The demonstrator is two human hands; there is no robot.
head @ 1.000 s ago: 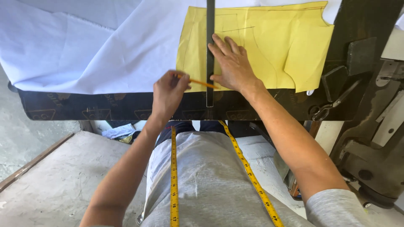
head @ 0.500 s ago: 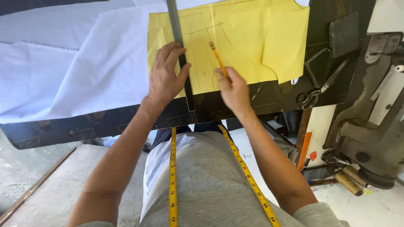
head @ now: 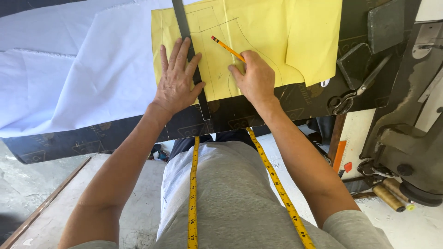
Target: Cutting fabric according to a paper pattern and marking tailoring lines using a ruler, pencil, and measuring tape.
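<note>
The left hand (head: pixel 176 83) lay flat and open, fingers spread, pressing a long dark ruler (head: pixel 190 57) down onto a yellow paper pattern (head: pixel 258 32). The right hand (head: pixel 254 79) was closed around a yellow pencil (head: pixel 228 49), pinching it near the lower end, while the other end angled up and to the left over the drawn curves.

The ruler ran nearly straight away from the person, its long axis tilted slightly left at the far end and its near end reaching past the paper's edge toward the body. It looked stiff and thin, likely to slide on paper unless pinned from above, so flat pressure near its middle seemed the sound hold. The pattern sheet looked light and easily creased; its right part was folded over.

The paper sat on a dark tabletop (head: pixel 258 108), partly overlapping white fabric (head: pixel 69 74) spread to the left. Right of the pattern lay scissors (head: pixel 353 94) and two dark blocks (head: pixel 385 25), with a sewing machine (head: pixel 406 143) beyond. A yellow tape measure (head: pixel 194 193) hung down over the person's grey shirt.
</note>
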